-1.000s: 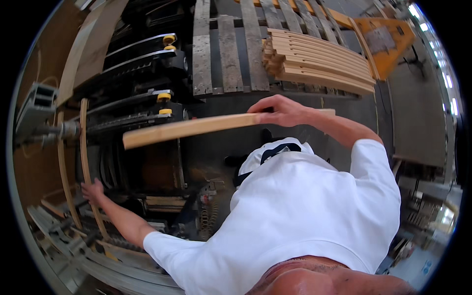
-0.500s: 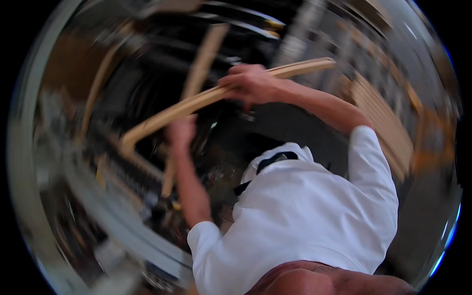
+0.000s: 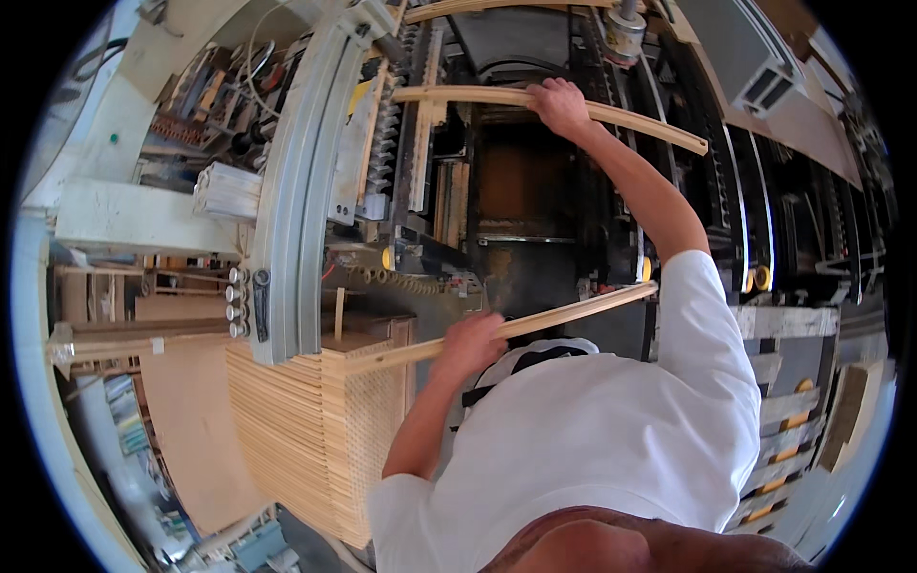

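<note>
My left hand [image 3: 472, 344], low and close to my body, is closed around a pale wooden strip [image 3: 583, 307]. That strip slants up to the right, and its left end lies at the top corner of a tall stack of wooden strips [image 3: 287, 420]. Farther off, my right hand [image 3: 561, 107] is closed over the middle of a second wooden strip [image 3: 650, 125]. This one lies crosswise over the dark rails of a machine [image 3: 482, 181]. The undersides of both grips are hidden.
A thick pale metal beam [image 3: 296, 201] runs along the machine's left side. At the upper right hangs a grey box-shaped housing [image 3: 740, 57], near a round metal cylinder [image 3: 624, 38]. A slatted pallet [image 3: 788, 439] stands at the right, and a coiled hose [image 3: 396, 280] hangs below the rails.
The view has swung round to the machine and the stack. Earlier my right hand gripped one strip with my left hand just below it; now my hands are apart, each on a separate strip.
</note>
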Motion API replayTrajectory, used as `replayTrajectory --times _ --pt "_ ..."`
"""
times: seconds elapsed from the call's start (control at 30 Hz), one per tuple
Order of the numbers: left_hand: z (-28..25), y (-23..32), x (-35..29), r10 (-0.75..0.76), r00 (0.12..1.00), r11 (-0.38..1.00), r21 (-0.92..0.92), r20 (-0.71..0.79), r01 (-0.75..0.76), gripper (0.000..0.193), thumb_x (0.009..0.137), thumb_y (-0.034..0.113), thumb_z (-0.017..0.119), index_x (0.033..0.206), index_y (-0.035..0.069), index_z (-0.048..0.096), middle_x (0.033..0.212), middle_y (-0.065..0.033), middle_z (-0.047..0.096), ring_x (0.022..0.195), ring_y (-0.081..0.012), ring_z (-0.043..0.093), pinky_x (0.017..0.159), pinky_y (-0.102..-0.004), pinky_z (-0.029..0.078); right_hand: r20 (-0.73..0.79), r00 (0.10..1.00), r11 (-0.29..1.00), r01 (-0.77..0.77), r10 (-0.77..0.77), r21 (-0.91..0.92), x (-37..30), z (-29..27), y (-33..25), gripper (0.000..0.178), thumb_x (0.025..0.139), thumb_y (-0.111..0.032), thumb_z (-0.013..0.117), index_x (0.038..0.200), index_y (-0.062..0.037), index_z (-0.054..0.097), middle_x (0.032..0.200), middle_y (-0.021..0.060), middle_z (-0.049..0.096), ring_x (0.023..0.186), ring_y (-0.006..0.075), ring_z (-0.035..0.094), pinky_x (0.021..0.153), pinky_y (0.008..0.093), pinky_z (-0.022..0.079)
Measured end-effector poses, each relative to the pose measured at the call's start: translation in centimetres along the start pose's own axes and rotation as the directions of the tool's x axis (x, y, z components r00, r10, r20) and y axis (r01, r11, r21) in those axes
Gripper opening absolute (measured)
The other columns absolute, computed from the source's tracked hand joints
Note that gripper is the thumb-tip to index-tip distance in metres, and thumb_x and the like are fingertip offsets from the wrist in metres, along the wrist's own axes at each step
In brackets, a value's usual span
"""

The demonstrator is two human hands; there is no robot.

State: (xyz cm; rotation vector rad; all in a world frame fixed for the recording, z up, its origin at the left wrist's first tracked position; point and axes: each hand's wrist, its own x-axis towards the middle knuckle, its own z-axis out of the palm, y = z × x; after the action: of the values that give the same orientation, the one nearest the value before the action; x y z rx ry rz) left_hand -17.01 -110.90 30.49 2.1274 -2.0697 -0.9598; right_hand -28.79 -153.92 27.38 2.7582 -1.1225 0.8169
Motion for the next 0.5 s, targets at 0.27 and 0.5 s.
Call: replayTrajectory --times 0.27,0.5 --pt "1.4 -2.9 -8.4 -0.395 0.919 0.902 -0.19 -0.006 0.386 0.035 0.075 0.023 0.077 0.106 0.009 0.069 0.1 -0.0154 0.068 0.097 -0.0347 0.064 0.083 -0.0426 0.051 0.022 0.999 0.945 -0.028 0.038 -0.327 8.0 3.7 5.3 0.017 0.088 -0.02 0.057 0.102 -0.0139 0.066 0.099 0.0081 0.066 0.101 0.0293 0.058 0.086 0.0426 0.041" --pt "5.6 -6.7 -13.7 -0.667 0.744 0.699 -0.38 -0.043 0.605 0.034 0.073 0.027 0.076 0.101 0.009 0.07 0.093 -0.0178 0.069 0.091 -0.0367 0.066 0.08 -0.0448 0.052 0.025 1.0 0.939 0.024 -0.017 -0.342 9.2 4.2 5.5 0.018 0.086 -0.023 0.063 0.102 -0.0151 0.066 0.095 0.0071 0.067 0.098 0.0295 0.059 0.088 0.0436 0.041"
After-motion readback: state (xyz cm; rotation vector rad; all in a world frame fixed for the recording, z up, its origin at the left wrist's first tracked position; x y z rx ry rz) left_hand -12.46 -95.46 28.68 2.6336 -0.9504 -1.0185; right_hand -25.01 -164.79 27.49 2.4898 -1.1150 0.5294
